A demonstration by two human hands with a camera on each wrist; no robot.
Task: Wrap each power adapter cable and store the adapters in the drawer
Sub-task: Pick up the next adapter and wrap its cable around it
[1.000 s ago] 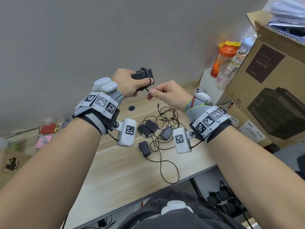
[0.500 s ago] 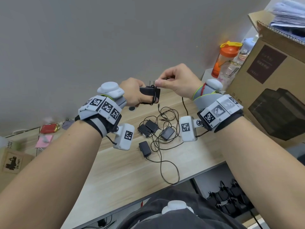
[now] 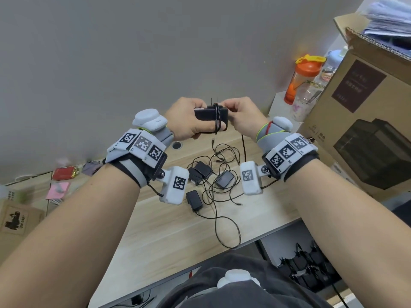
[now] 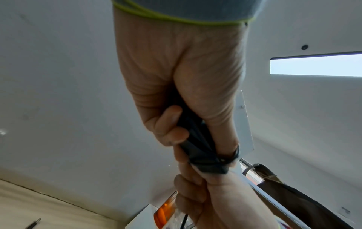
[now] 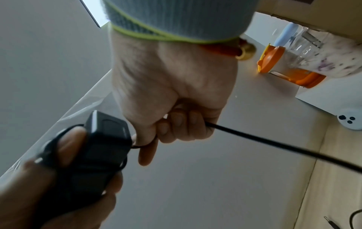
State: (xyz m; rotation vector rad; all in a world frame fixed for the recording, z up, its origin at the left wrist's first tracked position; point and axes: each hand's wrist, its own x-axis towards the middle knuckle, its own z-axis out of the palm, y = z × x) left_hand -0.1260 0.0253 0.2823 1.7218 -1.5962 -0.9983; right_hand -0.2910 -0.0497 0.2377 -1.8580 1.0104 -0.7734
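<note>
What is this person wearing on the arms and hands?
Both forearms are bare, no sleeves. Each wrist carries a grey knit band edged in lime green, a black strap, a white band of square black-and-white markers and white camera pods on thin black leads. The right hand side adds a red cord with a gold bead. The left hand is gloveless too.

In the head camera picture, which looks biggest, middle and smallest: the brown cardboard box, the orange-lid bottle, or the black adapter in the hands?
1. Cardboard box, by far the largest.
2. Orange-lid bottle and held adapter look about alike; the adapter is nearer the camera, so I won't rank them.
</note>
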